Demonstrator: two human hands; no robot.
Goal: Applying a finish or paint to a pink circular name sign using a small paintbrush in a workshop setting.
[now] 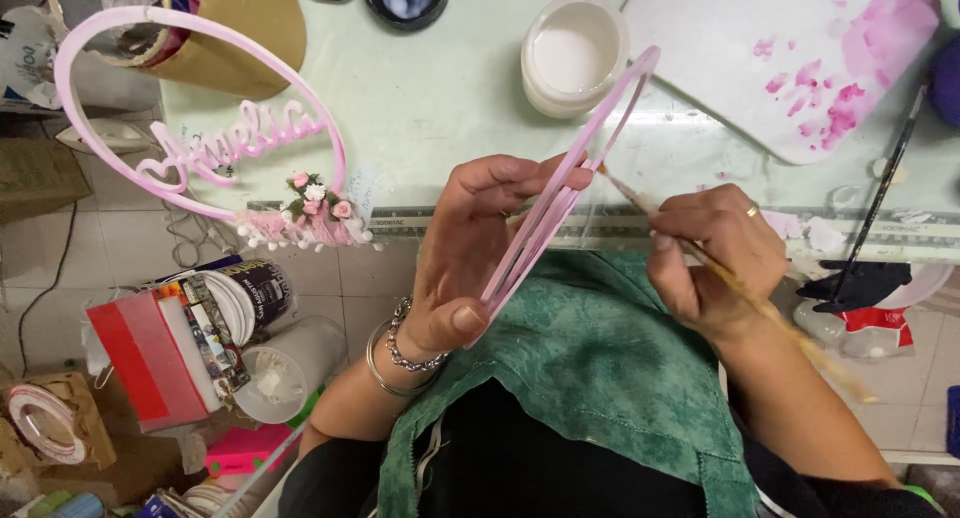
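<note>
Currently the left hand (470,253) is gripping a pink hoop (560,193) edge-on, fingers wrapping over its upper rim and thumb pressing the lower end; the hoop is slanting up over the counter (430,88) edge toward a white tub (572,53). The right hand (715,253), just right of the hoop, is pinching a thin paintbrush (640,203) with fingers closed narrowly around the handle; the brush tip is touching the hoop's rim near its middle. Beyond the hoop, a white board (720,38) smeared with pink paint is lying on the counter. Well left of the hoop, a finished pink hoop with flowers (200,128) is overhanging the counter edge. Right of the hoop, a second dark brush (880,193) is resting against the counter edge. Bracelets (400,353) are sitting on the left wrist below the hoop.
</note>
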